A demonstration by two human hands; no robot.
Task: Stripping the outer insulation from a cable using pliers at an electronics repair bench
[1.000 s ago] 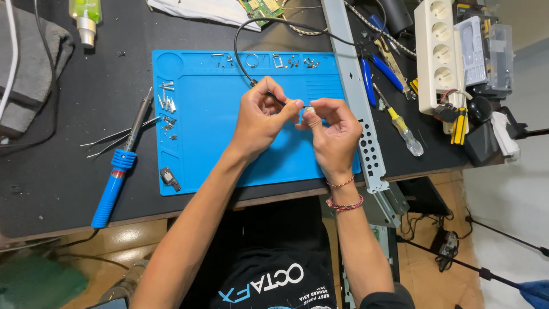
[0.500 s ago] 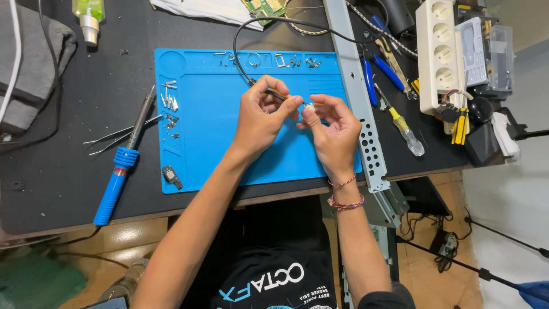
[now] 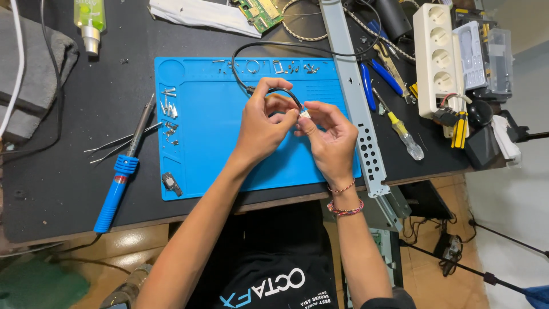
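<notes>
Two bare hands meet above the middle of a blue work mat (image 3: pixel 217 143) on a dark desk (image 3: pixel 68 171). Left hand (image 3: pixel 260 129) and right hand (image 3: pixel 331 140) both have fingertips pinched closed on a small white connector (image 3: pixel 303 114), held between them just above the mat. A black cable (image 3: pixel 269 48) runs from that connector, passes under the left fingers, loops toward the mat's far edge and continues to the right across the desk. The right wrist carries two thin bracelets (image 3: pixel 345 200).

Near the mat's front left corner lies a small dark part (image 3: pixel 170 182). Just left of the mat, a blue-handled soldering iron (image 3: pixel 121 171) lies at a slant, with metal tweezers (image 3: pixel 117 143) crossing beside its shaft. Small screws and metal bits (image 3: pixel 168 111) sit along the mat's left side, and more along its far edge (image 3: pixel 274 67).

Right of the mat, a long perforated grey metal bracket (image 3: pixel 357 114) runs from front to back. Beyond it lie a yellow-handled screwdriver (image 3: pixel 403 133) and blue-handled tools (image 3: pixel 386 74), then a white power strip (image 3: pixel 436 60). At the far edge are a green circuit board (image 3: pixel 260 11) and a green bottle (image 3: pixel 90 20).
</notes>
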